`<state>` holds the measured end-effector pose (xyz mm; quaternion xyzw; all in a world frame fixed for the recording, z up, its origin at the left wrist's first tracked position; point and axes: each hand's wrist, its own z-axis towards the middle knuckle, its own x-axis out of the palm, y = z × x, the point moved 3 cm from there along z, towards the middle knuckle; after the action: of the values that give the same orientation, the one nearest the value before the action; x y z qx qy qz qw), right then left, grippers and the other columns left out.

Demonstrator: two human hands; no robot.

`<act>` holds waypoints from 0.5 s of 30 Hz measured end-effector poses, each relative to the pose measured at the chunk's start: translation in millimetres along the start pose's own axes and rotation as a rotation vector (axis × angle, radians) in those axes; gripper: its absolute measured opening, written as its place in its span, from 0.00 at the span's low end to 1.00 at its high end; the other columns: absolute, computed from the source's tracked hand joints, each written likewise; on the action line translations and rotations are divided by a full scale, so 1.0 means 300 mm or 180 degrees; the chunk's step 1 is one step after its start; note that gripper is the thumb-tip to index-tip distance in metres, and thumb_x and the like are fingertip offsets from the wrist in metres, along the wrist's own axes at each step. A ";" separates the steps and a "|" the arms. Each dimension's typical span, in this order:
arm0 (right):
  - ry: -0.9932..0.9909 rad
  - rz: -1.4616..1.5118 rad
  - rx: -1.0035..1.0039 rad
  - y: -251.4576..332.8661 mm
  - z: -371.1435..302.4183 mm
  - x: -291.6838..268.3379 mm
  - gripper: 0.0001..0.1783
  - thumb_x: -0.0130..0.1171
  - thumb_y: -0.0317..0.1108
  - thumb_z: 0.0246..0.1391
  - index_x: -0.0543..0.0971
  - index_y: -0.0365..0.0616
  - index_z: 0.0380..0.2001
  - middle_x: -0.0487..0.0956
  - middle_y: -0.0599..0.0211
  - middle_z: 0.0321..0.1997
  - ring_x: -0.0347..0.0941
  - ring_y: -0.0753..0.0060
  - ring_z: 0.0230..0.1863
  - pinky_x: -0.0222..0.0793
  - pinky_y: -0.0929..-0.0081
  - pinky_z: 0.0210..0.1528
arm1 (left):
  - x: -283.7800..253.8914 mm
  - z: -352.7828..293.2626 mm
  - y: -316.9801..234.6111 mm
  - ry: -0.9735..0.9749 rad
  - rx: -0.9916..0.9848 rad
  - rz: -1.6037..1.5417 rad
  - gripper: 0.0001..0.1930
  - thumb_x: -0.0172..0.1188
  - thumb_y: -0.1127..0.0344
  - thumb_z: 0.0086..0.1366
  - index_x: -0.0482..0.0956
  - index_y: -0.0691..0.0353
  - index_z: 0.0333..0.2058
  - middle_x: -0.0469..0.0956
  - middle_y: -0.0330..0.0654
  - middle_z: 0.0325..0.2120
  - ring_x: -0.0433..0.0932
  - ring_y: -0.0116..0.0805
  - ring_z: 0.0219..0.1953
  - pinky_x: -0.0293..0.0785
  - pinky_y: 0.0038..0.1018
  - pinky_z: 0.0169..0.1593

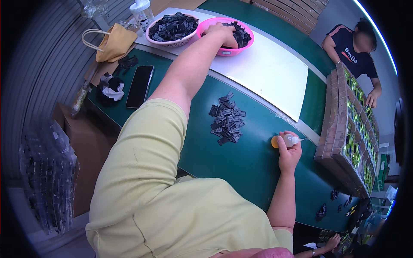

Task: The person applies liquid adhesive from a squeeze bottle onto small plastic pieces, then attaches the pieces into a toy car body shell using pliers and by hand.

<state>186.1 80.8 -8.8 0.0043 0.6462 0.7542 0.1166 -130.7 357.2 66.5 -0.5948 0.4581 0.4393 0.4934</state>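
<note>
My left hand point(222, 35) reaches far across the table into a pink basket point(229, 53) of small black plastic pieces point(242, 35). Its fingers go down among the pieces, so I cannot make out whether they grip any. Near the table's right part, my right hand point(289, 154) is closed around a small squeeze bottle point(289, 141) with orange liquid and a thin white nozzle pointing right. Between my arms, a loose pile of black clip-like pieces point(227, 119) lies on the green table point(241, 165).
A pale pink basket point(172, 43) of black pieces stands beside the bright pink one, on a white board point(271, 77). Left are a phone point(140, 87), a yellow bag point(116, 43) and a cup point(142, 15). A cardboard divider box point(333, 112) stands right, with a co-worker point(357, 51) behind.
</note>
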 end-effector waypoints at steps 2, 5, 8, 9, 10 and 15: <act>0.0053 0.0041 0.0102 -0.005 0.001 0.001 0.15 0.65 0.28 0.49 0.74 0.40 0.41 0.78 0.66 0.39 0.74 0.78 0.40 0.70 0.81 0.44 | 0.025 0.000 -0.007 -0.0146 -0.0019 0.0060 0.44 0.65 0.46 0.40 0.63 0.34 0.61 0.63 0.47 0.59 0.67 0.48 0.58 0.68 0.38 0.58; 0.0035 0.0024 0.0107 -0.004 0.008 -0.001 0.15 0.65 0.28 0.49 0.74 0.41 0.41 0.78 0.67 0.39 0.73 0.79 0.39 0.70 0.81 0.44 | 0.004 0.012 -0.009 -0.0319 0.0094 0.0029 0.41 0.65 0.49 0.41 0.66 0.38 0.59 0.68 0.46 0.55 0.69 0.46 0.56 0.69 0.37 0.57; 0.0080 0.0068 0.0166 0.006 -0.001 -0.004 0.15 0.66 0.27 0.48 0.75 0.41 0.40 0.78 0.67 0.39 0.73 0.79 0.39 0.70 0.80 0.44 | -0.008 0.015 -0.004 -0.0539 0.0374 -0.0009 0.36 0.65 0.53 0.44 0.70 0.40 0.57 0.71 0.43 0.53 0.71 0.42 0.55 0.70 0.35 0.56; 0.0076 0.0072 0.0160 0.005 0.000 -0.005 0.15 0.66 0.27 0.48 0.75 0.41 0.40 0.78 0.67 0.39 0.73 0.79 0.39 0.70 0.80 0.44 | -0.011 0.014 -0.003 -0.0730 0.0516 0.0036 0.32 0.64 0.55 0.45 0.73 0.40 0.54 0.72 0.41 0.53 0.72 0.39 0.54 0.71 0.34 0.55; 0.0101 0.0072 0.0159 0.003 0.003 -0.004 0.15 0.66 0.28 0.48 0.75 0.41 0.40 0.78 0.67 0.38 0.73 0.79 0.39 0.70 0.80 0.44 | -0.014 0.023 0.005 -0.0738 0.0519 0.0038 0.32 0.64 0.55 0.45 0.73 0.40 0.54 0.72 0.41 0.53 0.72 0.39 0.54 0.71 0.34 0.55; 0.0105 0.0082 0.0175 0.003 -0.002 -0.011 0.15 0.66 0.27 0.48 0.75 0.41 0.40 0.78 0.67 0.38 0.73 0.80 0.39 0.70 0.81 0.43 | -0.059 0.046 0.040 -0.1318 0.0599 -0.0395 0.28 0.64 0.59 0.47 0.76 0.40 0.51 0.73 0.45 0.48 0.74 0.42 0.50 0.71 0.35 0.54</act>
<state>189.0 79.6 -7.6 0.0035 0.6683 0.7376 0.0960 -146.8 371.6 79.8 -0.4704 0.3487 0.4761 0.6561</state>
